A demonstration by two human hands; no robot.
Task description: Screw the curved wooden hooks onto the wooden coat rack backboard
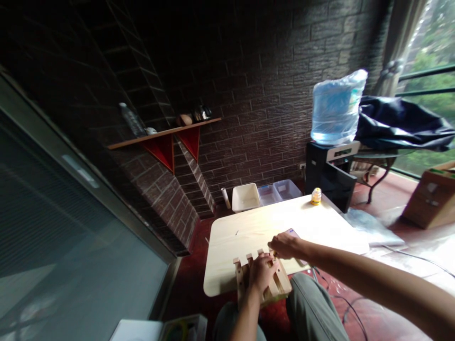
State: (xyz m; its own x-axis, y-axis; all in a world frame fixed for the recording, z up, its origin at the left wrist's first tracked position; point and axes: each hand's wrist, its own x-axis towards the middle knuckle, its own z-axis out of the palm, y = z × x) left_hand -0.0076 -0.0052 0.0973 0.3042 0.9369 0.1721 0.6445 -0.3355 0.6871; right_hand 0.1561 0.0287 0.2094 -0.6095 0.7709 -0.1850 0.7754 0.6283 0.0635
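A small slatted wooden frame (280, 280) rests at the table's near edge, above my lap. My left hand (262, 273) lies over its slats with the fingers curled around them, steadying the piece. At its far right corner my right hand (284, 245) is closed, knuckles up. Whatever sits in those fingers is hidden, though they are right at the end of a slat. Partly behind my right wrist, a flat purple phone-like object (293, 232) lies on the pale table (227, 237).
A yellow-capped bottle (316, 196) stands at the table's far right. Plastic bins (246, 197) sit beyond it by the brick wall. A water dispenser (325, 161) is at right, cables (350, 303) on the floor, and a box (185, 327) at lower left.
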